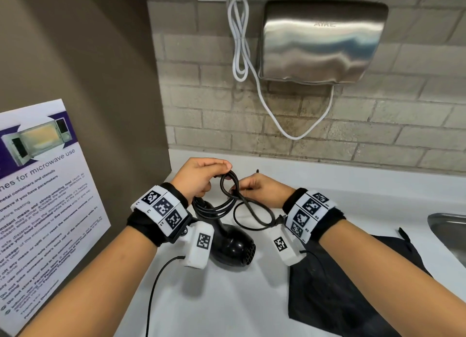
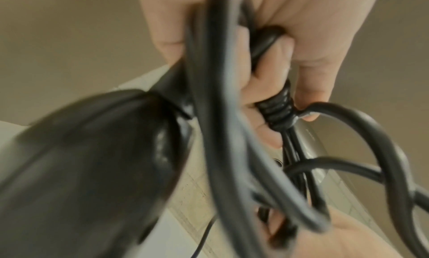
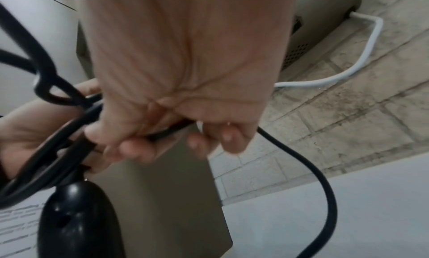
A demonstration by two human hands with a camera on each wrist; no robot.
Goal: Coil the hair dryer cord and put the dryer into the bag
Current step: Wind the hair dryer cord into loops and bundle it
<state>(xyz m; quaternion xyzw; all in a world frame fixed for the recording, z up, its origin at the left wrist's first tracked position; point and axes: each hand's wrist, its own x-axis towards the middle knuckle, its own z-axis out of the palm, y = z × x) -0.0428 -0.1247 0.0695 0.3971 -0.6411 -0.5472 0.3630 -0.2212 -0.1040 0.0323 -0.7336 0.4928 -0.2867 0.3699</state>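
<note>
The black hair dryer (image 1: 233, 246) lies with its head on the white counter (image 1: 353, 185) and its handle rising towards my left hand (image 1: 214, 175). That hand grips several loops of the black cord (image 1: 228, 198); in the left wrist view its fingers (image 2: 262, 89) curl round the ribbed cord collar (image 2: 278, 108) beside the dryer (image 2: 92, 161). My right hand (image 1: 242, 188) pinches the cord just right of the loops, fingers (image 3: 130, 148) curled round the cord (image 3: 313, 170). The loose end loops down to the plug (image 1: 278, 219). A black bag (image 1: 340, 291) lies flat under my right forearm.
A steel hand dryer (image 1: 322, 41) hangs on the brick wall with its white cable (image 1: 239, 46) drooping low. A steel sink (image 1: 448, 233) sits at the right edge. A brown panel with a microwave poster (image 1: 42, 198) closes the left side.
</note>
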